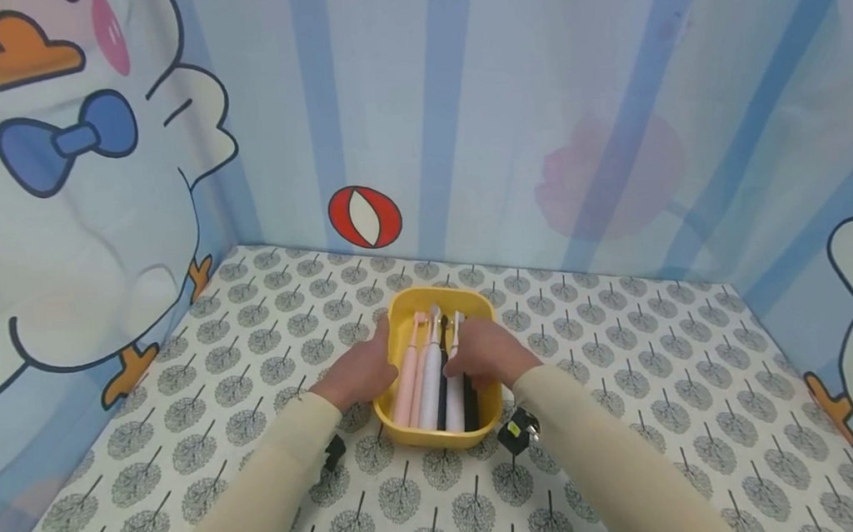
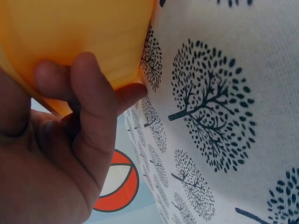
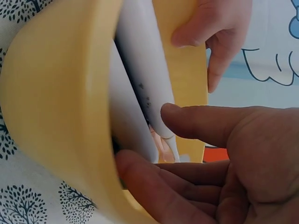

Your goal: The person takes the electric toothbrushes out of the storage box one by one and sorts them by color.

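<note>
A yellow plastic bin (image 1: 440,442) stands on the patterned cloth. Side by side in it lie several electric toothbrushes, their heads toward the far side: pink ones (image 1: 404,389) at the left, then a white toothbrush (image 1: 430,387), a black toothbrush (image 1: 442,397), another white toothbrush (image 1: 456,412) and a dark handle (image 1: 471,409) at the right. My left hand (image 1: 363,367) grips the bin's left wall, thumb over the rim and fingers outside. Inside the bin, my right hand (image 1: 486,351) spreads thumb and fingers about the right white toothbrush; the thumb tip meets a white handle (image 3: 145,65).
The white cloth (image 1: 258,413) with grey tree prints spreads around the bin. Behind it hangs a blue striped backdrop (image 1: 506,126) with cartoon birds and a red ball print (image 1: 385,217). Black wrist devices (image 1: 516,433) sit below the hands.
</note>
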Tool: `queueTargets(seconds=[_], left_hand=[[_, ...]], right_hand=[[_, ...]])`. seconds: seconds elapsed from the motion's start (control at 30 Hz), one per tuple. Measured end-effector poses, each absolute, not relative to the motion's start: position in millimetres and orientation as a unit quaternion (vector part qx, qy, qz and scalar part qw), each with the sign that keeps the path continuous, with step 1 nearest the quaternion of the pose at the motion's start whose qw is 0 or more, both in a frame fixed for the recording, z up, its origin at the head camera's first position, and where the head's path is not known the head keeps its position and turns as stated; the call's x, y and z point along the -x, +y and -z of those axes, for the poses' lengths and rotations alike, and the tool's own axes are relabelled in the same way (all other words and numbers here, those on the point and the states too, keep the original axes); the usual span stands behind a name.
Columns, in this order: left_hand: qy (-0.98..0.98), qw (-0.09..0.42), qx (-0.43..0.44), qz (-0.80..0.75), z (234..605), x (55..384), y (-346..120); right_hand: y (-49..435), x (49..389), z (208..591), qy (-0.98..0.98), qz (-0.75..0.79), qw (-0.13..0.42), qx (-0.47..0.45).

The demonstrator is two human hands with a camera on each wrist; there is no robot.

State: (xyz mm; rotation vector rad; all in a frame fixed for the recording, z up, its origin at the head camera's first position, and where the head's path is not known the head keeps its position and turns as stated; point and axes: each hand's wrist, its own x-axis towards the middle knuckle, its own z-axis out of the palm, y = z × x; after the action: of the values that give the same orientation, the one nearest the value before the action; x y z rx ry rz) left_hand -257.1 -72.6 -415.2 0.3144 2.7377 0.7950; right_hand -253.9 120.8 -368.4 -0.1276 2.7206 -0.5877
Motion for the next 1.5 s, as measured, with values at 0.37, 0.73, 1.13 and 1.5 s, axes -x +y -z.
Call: queueTargets(seconds=[0.37, 0.73, 1.13, 1.5], left_hand=[[0.947, 0.139, -0.100, -0.271, 413, 254, -72], [0.944, 0.141, -0.102, -0.281, 413, 253, -71], [0.945, 0.135, -0.108, -0.276, 414, 253, -71], [0.947, 0.138, -0.101, -0.274, 411, 252, -70]], right_hand=[[113, 253, 372, 0.965, 0.168, 0.198, 0.035], [111, 251, 374, 0.973, 0.137, 0.176, 0.056], [109, 250, 379, 0.976, 0.133, 0.166, 0.057], [107, 249, 379, 0.977, 0.131, 0.161, 0.051]])
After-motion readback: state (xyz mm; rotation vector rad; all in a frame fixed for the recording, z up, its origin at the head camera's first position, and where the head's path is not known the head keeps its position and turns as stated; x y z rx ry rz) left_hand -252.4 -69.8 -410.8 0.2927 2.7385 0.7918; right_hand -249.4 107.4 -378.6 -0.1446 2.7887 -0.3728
